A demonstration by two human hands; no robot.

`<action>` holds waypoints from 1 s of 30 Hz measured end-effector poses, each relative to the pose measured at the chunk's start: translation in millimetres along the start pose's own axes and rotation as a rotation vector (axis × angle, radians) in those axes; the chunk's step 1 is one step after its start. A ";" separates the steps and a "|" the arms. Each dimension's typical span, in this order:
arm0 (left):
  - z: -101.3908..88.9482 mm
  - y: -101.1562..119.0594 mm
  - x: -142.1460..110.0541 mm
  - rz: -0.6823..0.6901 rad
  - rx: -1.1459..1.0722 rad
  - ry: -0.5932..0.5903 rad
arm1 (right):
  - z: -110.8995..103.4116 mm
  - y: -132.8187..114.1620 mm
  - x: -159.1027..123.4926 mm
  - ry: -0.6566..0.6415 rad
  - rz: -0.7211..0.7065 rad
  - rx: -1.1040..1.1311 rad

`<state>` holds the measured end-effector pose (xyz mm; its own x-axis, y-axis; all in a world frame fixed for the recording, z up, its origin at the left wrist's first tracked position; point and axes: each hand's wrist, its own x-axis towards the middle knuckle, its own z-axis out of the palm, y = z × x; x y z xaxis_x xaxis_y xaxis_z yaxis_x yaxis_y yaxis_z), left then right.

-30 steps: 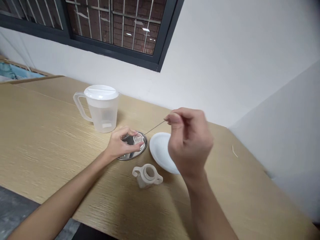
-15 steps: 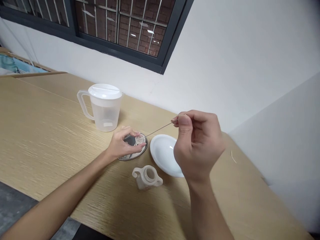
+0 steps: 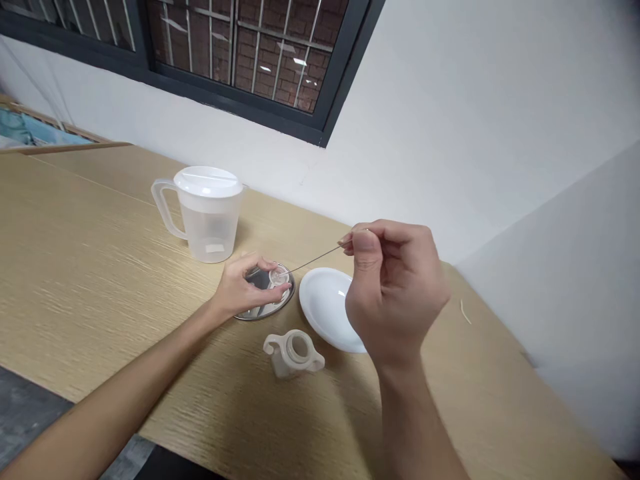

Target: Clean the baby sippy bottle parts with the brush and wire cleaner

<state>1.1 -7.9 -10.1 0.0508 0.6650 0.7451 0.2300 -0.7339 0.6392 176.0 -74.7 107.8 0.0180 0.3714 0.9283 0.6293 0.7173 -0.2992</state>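
Observation:
My left hand (image 3: pixel 245 285) rests over a round steel dish (image 3: pixel 267 308) and pinches a small clear plastic piece (image 3: pixel 277 275) between thumb and fingers. My right hand (image 3: pixel 393 287) is raised above a white plate (image 3: pixel 325 303), fingers closed on the end of a thin metal wire (image 3: pixel 313 259). The wire slants down to the left and its tip meets the clear piece. A beige two-handled collar (image 3: pixel 293 354) sits on the table in front of the dish.
A translucent lidded plastic jug (image 3: pixel 206 213) stands behind the dish on the wooden table (image 3: pixel 80 267). A short pale sliver (image 3: pixel 465 311) lies at the right. White walls close in behind and to the right, with a barred window above.
My right hand has shifted a little to the right and lower since a second ago, still pinching the wire. My left hand keeps its hold over the dish.

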 end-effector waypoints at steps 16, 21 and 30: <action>3.3 0.6 -1.7 0.095 -0.098 0.083 | 26.9 11.7 -13.2 -0.244 0.016 0.042; 1.4 -5.6 -2.3 0.062 -0.085 0.110 | 38.8 20.2 -20.5 -0.335 0.067 0.121; 2.2 -1.8 0.3 -0.015 -0.197 0.169 | 46.1 24.1 -24.0 -0.428 0.027 0.116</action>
<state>2.8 -6.1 -11.4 -0.1182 0.6558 0.7456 0.0346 -0.7477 0.6632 154.9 -39.2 68.2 -0.3051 0.5839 0.7523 0.5409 0.7564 -0.3677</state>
